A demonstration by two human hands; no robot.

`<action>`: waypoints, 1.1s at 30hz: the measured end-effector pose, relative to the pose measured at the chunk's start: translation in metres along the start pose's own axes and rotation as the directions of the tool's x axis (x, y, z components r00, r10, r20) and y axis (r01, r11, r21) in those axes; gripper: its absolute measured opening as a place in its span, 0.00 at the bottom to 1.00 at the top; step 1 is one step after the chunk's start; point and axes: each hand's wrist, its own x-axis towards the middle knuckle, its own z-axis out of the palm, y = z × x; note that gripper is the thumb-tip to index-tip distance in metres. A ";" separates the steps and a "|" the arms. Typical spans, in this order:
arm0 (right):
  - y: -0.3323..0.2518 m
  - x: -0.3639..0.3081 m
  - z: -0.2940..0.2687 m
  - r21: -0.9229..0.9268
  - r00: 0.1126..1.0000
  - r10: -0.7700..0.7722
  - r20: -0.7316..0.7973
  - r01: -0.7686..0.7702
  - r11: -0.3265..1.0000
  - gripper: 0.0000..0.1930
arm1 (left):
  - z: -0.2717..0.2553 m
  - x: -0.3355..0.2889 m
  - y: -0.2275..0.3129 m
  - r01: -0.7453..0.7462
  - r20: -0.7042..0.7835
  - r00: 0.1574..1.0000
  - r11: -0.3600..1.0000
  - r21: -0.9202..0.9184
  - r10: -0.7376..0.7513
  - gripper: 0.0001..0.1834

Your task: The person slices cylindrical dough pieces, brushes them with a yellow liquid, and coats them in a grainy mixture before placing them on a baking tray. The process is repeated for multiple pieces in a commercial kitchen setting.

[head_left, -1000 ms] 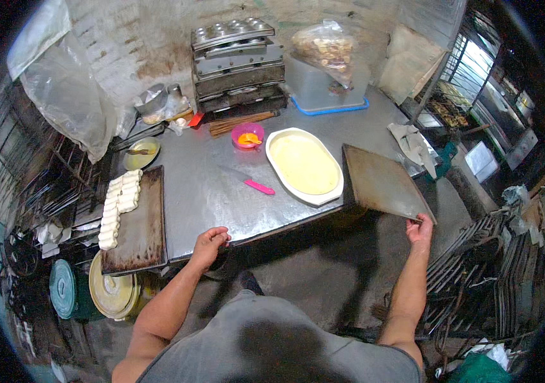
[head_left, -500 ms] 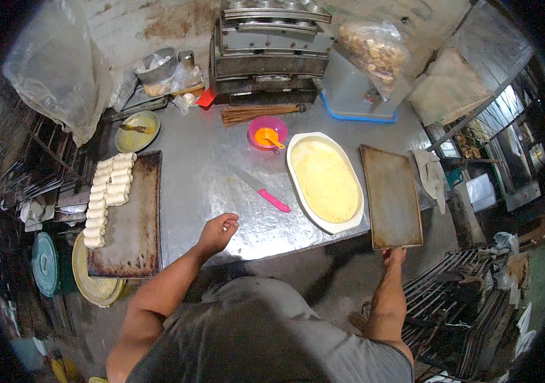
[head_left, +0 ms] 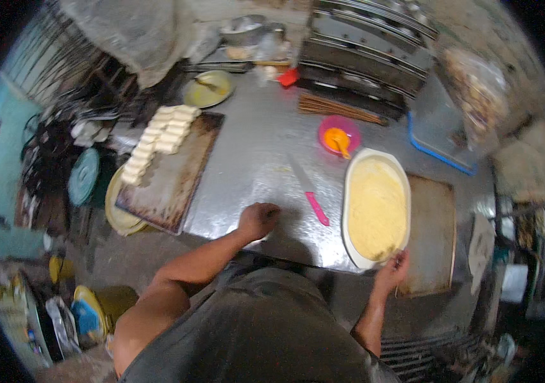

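My left hand (head_left: 260, 220) hovers by the table's near edge, fingers curled in, with nothing seen in it. My right hand (head_left: 394, 271) is at the near end of a white oval dish (head_left: 351, 239) filled with a pale yellow mixture (head_left: 378, 204); its fingers are blurred against the rim. Right of the dish lies a bare metal baking tray (head_left: 435, 236). Between my hands, farther in, a knife with a pink handle (head_left: 317, 209) lies on the table. At the left, a dark baking tray (head_left: 189, 169) holds several pale dough rolls (head_left: 165, 134) in rows.
A pink bowl (head_left: 353, 124) with orange contents and a spoon stands beyond the dish. Behind it are a stick whisk broom (head_left: 339, 108), stacked metal tins (head_left: 365, 48) and a blue-rimmed plastic box (head_left: 438, 124). A yellowish plate with a brush (head_left: 218, 99) sits at the far left of the steel table (head_left: 253, 143).
My right hand has let go of the bare baking tray's near edge and moved left to the oval dish. My left hand stays curled over the near edge. The view has turned.
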 end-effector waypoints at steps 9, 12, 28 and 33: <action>-0.129 -0.069 0.186 -0.150 0.544 -0.407 0.734 0.714 0.684 0.31 | -0.025 -0.015 -0.076 -0.051 -0.253 0.966 0.911 -0.408 -0.060 0.13; -0.116 -0.071 0.194 -0.181 0.582 -0.392 0.712 0.692 0.699 0.29 | -0.100 -0.032 -0.141 0.120 -0.519 0.775 0.891 -0.439 -0.360 0.12; -0.105 -0.062 0.205 -0.195 0.721 -0.378 0.581 0.574 0.796 0.14 | -0.227 -0.112 -0.338 0.165 -0.727 0.275 0.776 -0.609 -0.629 0.15; -0.117 -0.054 0.209 -0.205 0.695 -0.256 0.672 0.507 0.837 0.16 | -0.201 -0.072 -0.200 -0.115 -0.782 0.501 0.867 -0.484 -0.370 0.21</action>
